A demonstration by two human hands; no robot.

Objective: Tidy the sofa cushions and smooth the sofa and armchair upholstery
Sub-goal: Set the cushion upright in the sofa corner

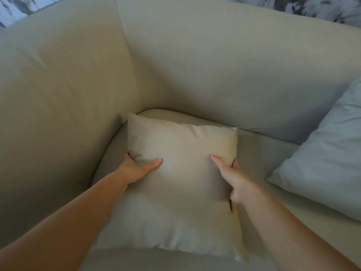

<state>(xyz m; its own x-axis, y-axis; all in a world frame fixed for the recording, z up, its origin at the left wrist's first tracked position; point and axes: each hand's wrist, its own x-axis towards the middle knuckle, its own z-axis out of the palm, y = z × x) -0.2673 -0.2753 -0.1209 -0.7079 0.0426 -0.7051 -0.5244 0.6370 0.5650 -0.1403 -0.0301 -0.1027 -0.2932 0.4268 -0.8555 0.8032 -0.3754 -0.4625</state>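
Note:
A beige square cushion (181, 184) is held over the seat in the corner of a beige sofa (224, 71). My left hand (137, 169) grips the cushion's left edge, thumb on its front and fingers hidden behind. My right hand (232, 177) grips the right edge the same way, with its fingers wrapped around the side. The cushion's top corners point toward the sofa's backrest. A second, pale grey-blue cushion (324, 159) lies tilted on the seat at the right, apart from both hands.
The sofa's padded left arm (58, 94) rises close beside the beige cushion. Bare seat upholstery (263, 153) shows between the two cushions. A patterned curtain or wall (322, 8) is visible behind the backrest.

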